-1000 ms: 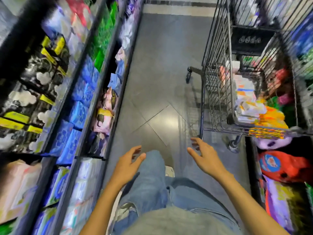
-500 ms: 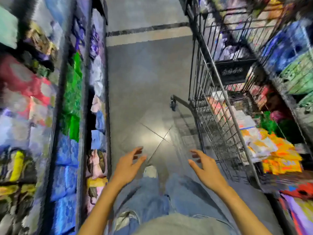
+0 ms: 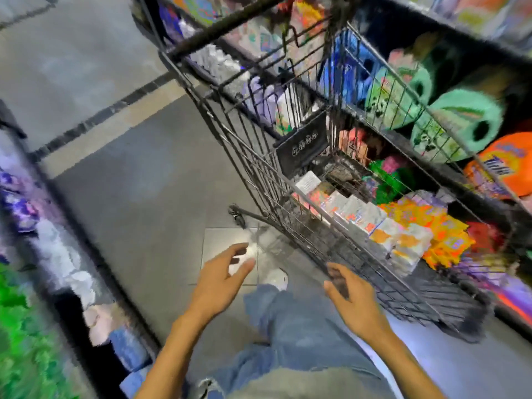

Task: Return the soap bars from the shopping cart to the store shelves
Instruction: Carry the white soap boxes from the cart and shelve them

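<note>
Head cam: view swung twd shopping cart point(image 3: 259, 174) vs earlier; left grip point(image 3: 218, 279), right grip point(image 3: 355, 300) slack, empty; soap bars point(image 3: 357, 213) inside.

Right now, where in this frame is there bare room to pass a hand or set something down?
Bare grey floor runs between the packed left shelves and the black wire shopping cart. The cart's top is open above the white-and-orange boxed soap bars, which crowd its bottom with yellow packs.
</note>
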The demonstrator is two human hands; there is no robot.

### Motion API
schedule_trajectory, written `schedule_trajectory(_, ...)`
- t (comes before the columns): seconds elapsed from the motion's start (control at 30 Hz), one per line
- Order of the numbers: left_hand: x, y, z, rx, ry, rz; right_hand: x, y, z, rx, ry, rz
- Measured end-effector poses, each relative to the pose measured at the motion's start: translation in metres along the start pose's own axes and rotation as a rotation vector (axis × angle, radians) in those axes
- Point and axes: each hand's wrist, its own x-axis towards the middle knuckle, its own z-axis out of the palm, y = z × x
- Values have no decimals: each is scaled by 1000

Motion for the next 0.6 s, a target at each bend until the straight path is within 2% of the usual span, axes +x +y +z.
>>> schedule_trajectory(0.17,66,66,-27,12,-98,216,44,-44,-28,152,275,8)
schedule_trajectory(0.33,143,118,-23,115,-223,385,91,-60,-69,126,453,41)
schedule_trajectory(0.43,191,137,-8,187,-286,429,124,-52,-87,89,465,105)
schedule_trajectory(0.6,273,142,32,296,-482,346,171,-34,-98,-15,349,231)
